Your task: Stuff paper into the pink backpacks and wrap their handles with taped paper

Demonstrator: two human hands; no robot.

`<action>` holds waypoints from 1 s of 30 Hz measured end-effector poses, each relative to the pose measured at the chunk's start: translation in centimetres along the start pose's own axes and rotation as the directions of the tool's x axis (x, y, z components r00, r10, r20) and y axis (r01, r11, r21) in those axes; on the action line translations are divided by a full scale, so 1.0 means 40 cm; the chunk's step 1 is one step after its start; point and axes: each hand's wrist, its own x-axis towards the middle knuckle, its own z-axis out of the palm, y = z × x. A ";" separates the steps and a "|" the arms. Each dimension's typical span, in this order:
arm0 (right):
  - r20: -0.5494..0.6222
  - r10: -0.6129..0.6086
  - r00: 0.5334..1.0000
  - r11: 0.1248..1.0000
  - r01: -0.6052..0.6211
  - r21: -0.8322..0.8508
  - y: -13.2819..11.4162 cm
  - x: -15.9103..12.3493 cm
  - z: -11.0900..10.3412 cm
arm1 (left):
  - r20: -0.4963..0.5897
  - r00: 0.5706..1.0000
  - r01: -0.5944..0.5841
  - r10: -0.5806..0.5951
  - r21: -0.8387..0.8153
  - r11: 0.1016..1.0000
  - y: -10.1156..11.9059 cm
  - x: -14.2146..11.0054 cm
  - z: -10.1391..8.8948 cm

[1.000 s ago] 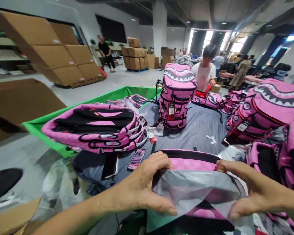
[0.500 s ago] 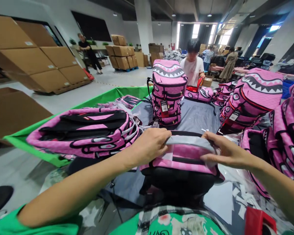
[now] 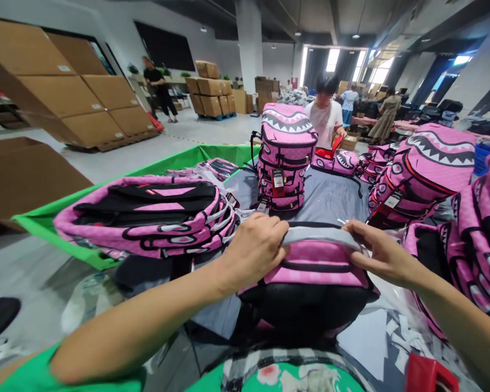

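Observation:
A pink shark-print backpack (image 3: 315,262) lies flat on the table in front of me, with a black underside or lower part. Along its far end runs the folded grey rim of a plastic mailing bag (image 3: 320,236). My left hand (image 3: 253,251) pinches that rim at its left end. My right hand (image 3: 379,253) holds the rim at its right end, fingers curled over it. How far the bag covers the backpack is hard to tell.
Stacked pink backpacks (image 3: 147,218) lie on a green-edged bin at left, with more at right (image 3: 422,171). One stands tagged (image 3: 285,158) on a grey sheet. A co-worker (image 3: 324,122) works beyond it. Cardboard cartons (image 3: 65,98) stand at far left.
The grey bag's rim has moved from the near side of the backpack to its far end. Both hands have moved forward with it, and the backpack now shows beneath them.

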 end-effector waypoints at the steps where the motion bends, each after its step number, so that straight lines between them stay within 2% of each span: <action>1: -0.087 -0.001 0.996 0.995 -0.008 -0.100 -0.003 0.002 0.010 | -0.029 0.999 -0.014 0.015 0.025 1.000 0.006 0.002 0.000; 3: -0.230 -0.045 0.972 0.960 -0.021 -0.279 -0.014 0.007 0.038 | -0.095 0.994 -0.057 0.061 0.049 0.997 0.015 0.004 -0.002; 5: -0.292 -0.103 0.951 0.920 -0.020 -0.391 -0.030 0.004 0.068 | -0.156 0.980 -0.104 0.120 0.110 0.989 0.019 -0.002 -0.005; 8: -0.321 -0.173 0.931 0.877 -0.003 -0.481 -0.062 -0.028 0.097 | -0.258 0.953 -0.093 0.158 0.247 0.964 0.025 -0.027 -0.003; 10: -0.304 -0.227 0.925 0.895 0.074 -0.441 -0.089 -0.066 0.096 | -0.369 0.921 -0.032 0.128 0.255 0.966 0.033 -0.051 0.002; 12: -0.209 -0.213 0.954 0.944 0.147 -0.294 -0.117 -0.104 0.081 | -0.480 0.874 0.010 0.079 0.179 0.984 0.045 -0.077 0.007; 13: -0.150 -0.164 0.975 0.971 0.133 -0.198 -0.129 -0.116 0.068 | -0.516 0.854 0.006 0.066 0.136 0.991 0.053 -0.090 0.009; 15: -0.018 0.008 1.000 1.000 -0.009 -0.025 -0.146 -0.120 0.041 | -0.551 0.831 -0.043 0.080 0.079 0.996 0.069 -0.110 0.011; 17: 0.143 0.151 0.978 0.981 -0.166 0.099 -0.147 -0.094 0.017 | -0.564 0.815 -0.113 0.131 0.067 0.991 0.081 -0.120 0.010; 18: 0.242 0.174 0.955 0.966 -0.213 0.144 -0.143 -0.075 0.008 | -0.571 0.806 -0.143 0.154 0.064 0.988 0.085 -0.122 0.010; 20: 0.420 0.131 0.898 0.949 -0.236 0.210 -0.130 -0.036 -0.003 | -0.591 0.788 -0.173 0.171 0.055 0.983 0.088 -0.122 0.012; 22: 0.519 0.069 0.852 0.946 -0.221 0.237 -0.121 -0.008 -0.006 | -0.614 0.772 -0.169 0.163 0.048 0.984 0.086 -0.123 0.017; 24: 0.504 0.033 0.863 0.964 -0.160 0.210 -0.120 0.003 -0.002 | -0.616 0.778 -0.139 0.124 0.024 0.990 0.082 -0.127 0.022; 26: 0.402 -0.025 0.915 0.986 -0.043 0.159 -0.123 0.002 0.006 | -0.597 0.800 -0.110 0.059 -0.050 0.993 0.076 -0.135 0.023; 28: 0.304 -0.094 0.948 0.984 0.043 0.171 -0.122 -0.004 0.017 | -0.552 0.834 -0.114 -0.005 -0.181 0.977 0.067 -0.144 0.018; 30: 0.293 -0.103 0.950 0.960 0.019 0.278 -0.116 -0.008 0.030 | -0.453 0.890 -0.142 -0.044 -0.369 0.918 0.050 -0.147 0.007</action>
